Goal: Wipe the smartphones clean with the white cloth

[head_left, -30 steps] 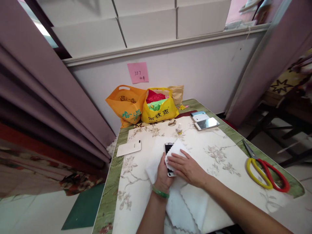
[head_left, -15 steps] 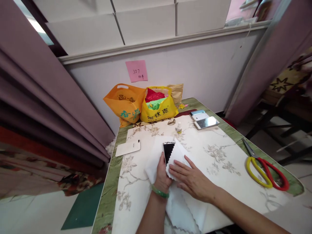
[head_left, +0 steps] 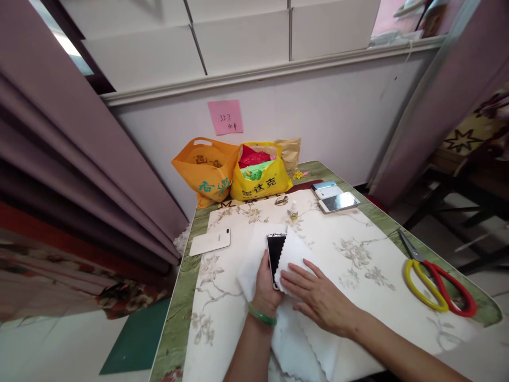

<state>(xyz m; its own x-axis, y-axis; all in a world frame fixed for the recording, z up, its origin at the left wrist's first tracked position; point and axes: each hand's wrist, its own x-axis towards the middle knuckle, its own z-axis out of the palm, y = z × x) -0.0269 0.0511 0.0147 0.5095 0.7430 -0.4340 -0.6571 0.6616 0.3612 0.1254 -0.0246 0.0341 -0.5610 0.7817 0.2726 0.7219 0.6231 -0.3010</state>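
My left hand (head_left: 267, 284), with a green bangle at its wrist, is closed around the lower left side of a phone (head_left: 274, 252) with a dark screen. White cloth with a zigzag edge (head_left: 293, 250) covers the phone's right side. On top of that cloth lies my right hand (head_left: 320, 297), fingers stretched out, pressing it against the phone. More of the cloth hangs below both hands and spreads on the table under them. The phone's back is hidden by the cloth and my left palm.
A white phone back cover (head_left: 210, 242) lies at the left. Beyond the hands stand a small bottle (head_left: 294, 210), an orange bag (head_left: 207, 170) and a yellow bag (head_left: 260, 183). Several phones (head_left: 338, 201) are at the back right, and scissors (head_left: 433, 281) near the right edge.
My right hand has slid slightly right with the cloth edge, so more of the phone's dark screen, down to its lower end, shows. My left hand keeps its hold.
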